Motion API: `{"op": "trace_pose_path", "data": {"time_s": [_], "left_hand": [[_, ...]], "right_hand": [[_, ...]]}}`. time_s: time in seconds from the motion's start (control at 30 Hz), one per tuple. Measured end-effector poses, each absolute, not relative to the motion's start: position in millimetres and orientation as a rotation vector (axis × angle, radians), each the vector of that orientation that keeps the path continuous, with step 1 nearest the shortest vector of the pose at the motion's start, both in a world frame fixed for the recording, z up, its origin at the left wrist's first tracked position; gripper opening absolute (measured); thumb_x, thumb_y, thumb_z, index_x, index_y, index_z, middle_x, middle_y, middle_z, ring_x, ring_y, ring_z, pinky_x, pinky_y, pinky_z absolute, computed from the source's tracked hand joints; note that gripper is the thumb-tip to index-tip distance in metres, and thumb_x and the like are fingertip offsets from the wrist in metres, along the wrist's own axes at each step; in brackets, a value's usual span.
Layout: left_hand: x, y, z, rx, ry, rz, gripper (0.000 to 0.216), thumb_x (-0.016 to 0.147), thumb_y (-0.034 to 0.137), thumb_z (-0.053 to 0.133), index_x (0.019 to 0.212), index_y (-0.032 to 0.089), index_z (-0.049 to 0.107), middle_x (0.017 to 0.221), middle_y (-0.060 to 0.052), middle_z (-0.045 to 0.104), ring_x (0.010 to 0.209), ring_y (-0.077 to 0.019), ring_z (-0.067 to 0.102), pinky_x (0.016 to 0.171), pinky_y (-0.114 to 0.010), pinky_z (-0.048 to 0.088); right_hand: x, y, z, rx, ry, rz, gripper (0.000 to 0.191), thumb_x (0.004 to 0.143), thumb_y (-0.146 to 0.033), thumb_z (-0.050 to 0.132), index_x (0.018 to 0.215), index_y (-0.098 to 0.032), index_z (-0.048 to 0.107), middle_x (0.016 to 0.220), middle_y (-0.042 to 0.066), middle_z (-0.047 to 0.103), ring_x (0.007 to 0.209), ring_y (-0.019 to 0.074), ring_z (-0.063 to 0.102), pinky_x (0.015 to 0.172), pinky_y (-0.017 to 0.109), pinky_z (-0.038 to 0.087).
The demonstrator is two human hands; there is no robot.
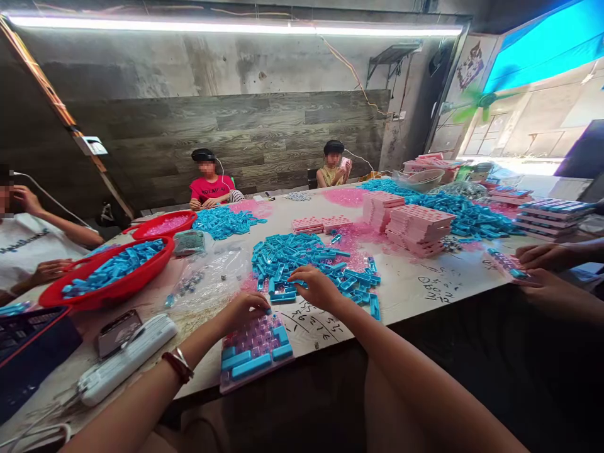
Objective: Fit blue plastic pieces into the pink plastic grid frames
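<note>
Head view. Item: flat, rectangular pink board with blue blocks, six o'clock. Left hand: fingers curled at its far edge; pinch cannot be told. Right hand: fingers bent at glossy blue plastic pile, board's one o'clock; grip unclear. Advisable: blocks square, level. Possible hindrance: white plastic power strip, board's nine o'clock.

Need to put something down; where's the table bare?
The tabletop is bare between the middle blue pile and the handwriting right of it; a smaller patch lies between the far blue pile and flat pink boards. Crowded: left, with red basket and power strip.
</note>
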State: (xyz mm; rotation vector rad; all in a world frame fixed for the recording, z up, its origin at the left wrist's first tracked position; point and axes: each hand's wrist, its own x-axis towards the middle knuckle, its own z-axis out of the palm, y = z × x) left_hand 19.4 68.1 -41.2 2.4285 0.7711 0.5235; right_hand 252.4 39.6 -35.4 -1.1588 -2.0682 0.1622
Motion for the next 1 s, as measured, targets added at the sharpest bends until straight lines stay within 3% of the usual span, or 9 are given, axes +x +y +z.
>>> {"op": "trace_pose_path", "data": {"time_s": [0.17,0.3,0.57,1.0], "left_hand": [[23,64,-41,2.148,0.993,0.63,0.03,0.072,0.035,0.059,0.094,0.015,0.064,0.082,-0.004,0.068,0.073,-0.0163,0.061,0.069,-0.027,0.047],[31,52,-32,1.891,0.883,0.588,0.045,0.07,0.036,0.061,0.108,0.013,0.051,0.075,-0.002,0.066,0.068,-0.0141,0.059,0.059,-0.022,0.043],[29,43,-25,1.979,0.916,0.528,0.03,0.069,0.037,0.061,0.086,0.012,0.059,0.077,-0.004,0.065,0.07,-0.0144,0.059,0.064,-0.024,0.044],[32,33,-26,2.12,1.089,0.461,0.027,0.07,0.039,0.058,0.074,0.013,0.063,0.068,-0.003,0.065,0.064,-0.0159,0.06,0.057,-0.023,0.044]], "right_hand": [[238,29,-35,-0.962,-2.154,0.296,0.031,0.076,-0.01,0.055,0.104,-0.019,0.062,0.099,0.006,0.063,0.091,0.0153,0.058,0.079,0.028,0.046],[224,22,-35,-0.813,-2.225,0.346,0.026,0.077,-0.012,0.056,0.101,-0.018,0.063,0.098,0.008,0.063,0.088,0.0145,0.059,0.076,0.025,0.046],[214,20,-41,-0.869,-2.238,0.353,0.013,0.07,-0.01,0.06,0.081,-0.014,0.065,0.074,0.003,0.066,0.066,0.0111,0.058,0.062,0.019,0.043],[220,26,-48,-0.961,-2.251,0.537,0.015,0.07,-0.011,0.06,0.078,-0.018,0.07,0.071,0.001,0.069,0.064,0.0118,0.062,0.059,0.018,0.044]]}}
